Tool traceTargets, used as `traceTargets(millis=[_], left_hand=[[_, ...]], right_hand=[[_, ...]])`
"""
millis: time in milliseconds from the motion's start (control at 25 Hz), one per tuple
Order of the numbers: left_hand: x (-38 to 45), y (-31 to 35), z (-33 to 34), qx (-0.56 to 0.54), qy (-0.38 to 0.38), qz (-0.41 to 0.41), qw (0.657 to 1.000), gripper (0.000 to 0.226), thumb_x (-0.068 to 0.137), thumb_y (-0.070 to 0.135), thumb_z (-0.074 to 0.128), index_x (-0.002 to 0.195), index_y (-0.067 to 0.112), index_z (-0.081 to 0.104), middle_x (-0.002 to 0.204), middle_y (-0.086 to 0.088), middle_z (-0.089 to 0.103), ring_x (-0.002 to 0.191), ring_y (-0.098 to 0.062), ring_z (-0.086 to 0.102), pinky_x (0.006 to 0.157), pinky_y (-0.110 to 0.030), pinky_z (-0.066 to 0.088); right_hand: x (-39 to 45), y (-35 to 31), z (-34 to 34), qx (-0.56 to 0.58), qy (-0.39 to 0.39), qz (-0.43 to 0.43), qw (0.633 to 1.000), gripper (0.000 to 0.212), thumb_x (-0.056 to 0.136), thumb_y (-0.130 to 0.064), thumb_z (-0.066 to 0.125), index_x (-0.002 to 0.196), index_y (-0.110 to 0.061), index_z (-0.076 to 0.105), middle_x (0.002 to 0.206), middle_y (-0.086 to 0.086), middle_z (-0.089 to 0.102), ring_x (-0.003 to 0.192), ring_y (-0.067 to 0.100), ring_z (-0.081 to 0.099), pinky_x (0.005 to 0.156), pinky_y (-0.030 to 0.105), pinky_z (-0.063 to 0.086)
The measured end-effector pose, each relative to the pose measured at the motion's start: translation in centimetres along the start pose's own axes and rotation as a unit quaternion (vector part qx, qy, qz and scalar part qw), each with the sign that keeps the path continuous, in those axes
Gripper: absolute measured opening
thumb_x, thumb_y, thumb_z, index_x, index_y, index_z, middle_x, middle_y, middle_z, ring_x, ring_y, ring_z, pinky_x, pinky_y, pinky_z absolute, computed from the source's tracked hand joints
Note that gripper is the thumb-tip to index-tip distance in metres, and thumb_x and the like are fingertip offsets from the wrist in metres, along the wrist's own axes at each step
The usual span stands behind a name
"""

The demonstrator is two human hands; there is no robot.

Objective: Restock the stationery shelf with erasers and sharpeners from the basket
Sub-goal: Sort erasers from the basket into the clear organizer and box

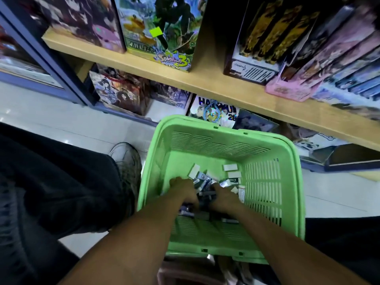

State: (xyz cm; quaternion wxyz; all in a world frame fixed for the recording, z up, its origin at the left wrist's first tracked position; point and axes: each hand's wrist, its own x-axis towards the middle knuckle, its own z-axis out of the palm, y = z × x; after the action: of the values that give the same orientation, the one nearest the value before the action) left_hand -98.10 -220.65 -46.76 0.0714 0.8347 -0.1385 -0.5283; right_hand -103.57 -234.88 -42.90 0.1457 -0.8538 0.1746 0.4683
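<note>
Both forearms reach down into the green basket [287,182] — left hand [183,190] and right hand [224,196] knuckles-up, buried among the erasers [230,167] — finger state impossible to tell.

Head cam, looks steeply down, close over basket [292,182].

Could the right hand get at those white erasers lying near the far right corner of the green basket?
Probably yes. The right hand is already down inside the green basket, and the white erasers lie loose on the floor just beyond its fingers, with nothing on top of them.
</note>
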Motion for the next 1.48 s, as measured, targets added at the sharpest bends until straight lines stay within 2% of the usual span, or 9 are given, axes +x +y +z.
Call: traceTargets(millis=[200,440,720,920,1040,1120,1240,1360,1480], left_hand=[[0.2,0.6,0.7,0.035,0.028,0.001,0.999,0.063,0.073,0.038,0.077,0.13,0.021,0.056,0.131,-0.009,0.057,0.123,-0.029,0.052,0.101,-0.036,0.041],[-0.6,0.6,1.1,-0.003,0.034,0.018,0.999,0.04,0.084,0.027,0.067,0.121,0.015,0.065,0.125,-0.011,0.065,0.118,-0.03,0.06,0.1,-0.036,0.048],[-0.7,-0.1,1.1,-0.186,0.004,0.008,0.983,0.041,0.073,0.018,0.077,0.112,0.013,0.07,0.112,-0.008,0.071,0.102,-0.024,0.068,0.088,-0.033,0.057],[-0.8,0.4,0.3,-0.437,-0.025,0.009,0.899,0.031,0.081,-0.001,0.068,0.1,0.022,0.063,0.1,-0.007,0.067,0.091,-0.027,0.067,0.073,-0.037,0.059],[-1.0,1.1,0.2,-0.557,-0.064,-0.01,0.828,0.04,0.084,0.014,0.073,0.12,0.024,0.058,0.107,-0.004,0.066,0.09,-0.022,0.066,0.073,-0.037,0.061],[-0.8,1.2,0.3,-0.576,-0.062,-0.022,0.814,0.054,0.079,0.027,0.081,0.125,0.026,0.053,0.112,-0.004,0.066,0.093,-0.023,0.068,0.066,-0.036,0.06],[-0.5,0.9,0.3,-0.585,-0.02,-0.019,0.81,0.078,0.066,0.037,0.091,0.131,0.026,0.05,0.115,-0.004,0.068,0.096,-0.026,0.069,0.069,-0.043,0.062],[-0.9,0.6,-0.2,-0.606,-0.005,-0.001,0.796,0.056,0.077,0.021,0.085,0.125,0.023,0.057,0.106,-0.005,0.071,0.087,-0.025,0.069,0.068,-0.041,0.062],[-1.2,0.6,-0.7,-0.641,-0.011,0.01,0.767,0.037,0.082,0.009,0.079,0.115,0.017,0.064,0.093,-0.007,0.074,0.071,-0.023,0.068,0.07,-0.043,0.06]], right_hand=[[0.5,-2.2,0.9,0.108,-0.001,0.017,0.994,0.056,0.084,-0.029,0.07,0.135,-0.017,0.048,0.127,0.012,0.063,0.113,0.028,0.062,0.091,0.033,0.051],[-0.1,-3.1,1.8,0.052,-0.007,0.017,0.998,0.062,0.09,-0.029,0.063,0.145,-0.017,0.038,0.14,0.017,0.048,0.129,0.034,0.049,0.105,0.045,0.045],[0.3,-1.4,1.0,0.271,-0.043,0.057,0.96,0.071,0.077,-0.014,0.076,0.142,-0.021,0.049,0.131,0.013,0.062,0.106,0.027,0.066,0.093,0.041,0.056],[1.6,-0.5,2.2,0.344,-0.001,0.043,0.938,0.072,0.06,-0.028,0.077,0.13,-0.018,0.062,0.119,0.013,0.069,0.103,0.029,0.067,0.09,0.042,0.057],[0.9,-0.7,1.7,0.417,0.008,0.049,0.908,0.061,0.068,-0.006,0.066,0.129,-0.013,0.062,0.113,0.016,0.07,0.095,0.029,0.069,0.076,0.038,0.059],[0.9,-0.5,1.5,0.434,0.009,0.042,0.9,0.041,0.076,0.01,0.059,0.113,-0.007,0.068,0.097,0.015,0.074,0.082,0.026,0.071,0.065,0.032,0.058],[0.6,-1.0,1.4,0.448,0.013,0.006,0.894,0.028,0.073,0.013,0.063,0.094,-0.003,0.072,0.085,0.015,0.076,0.082,0.03,0.074,0.079,0.046,0.061],[0.3,-1.2,1.2,0.5,-0.017,-0.026,0.865,0.026,0.076,0.017,0.062,0.098,0.005,0.069,0.094,0.023,0.074,0.091,0.038,0.072,0.084,0.048,0.06],[-0.3,-0.6,-0.2,0.558,-0.046,-0.028,0.828,0.028,0.078,0.021,0.063,0.102,0.007,0.067,0.093,0.02,0.075,0.087,0.03,0.074,0.068,0.03,0.059]])
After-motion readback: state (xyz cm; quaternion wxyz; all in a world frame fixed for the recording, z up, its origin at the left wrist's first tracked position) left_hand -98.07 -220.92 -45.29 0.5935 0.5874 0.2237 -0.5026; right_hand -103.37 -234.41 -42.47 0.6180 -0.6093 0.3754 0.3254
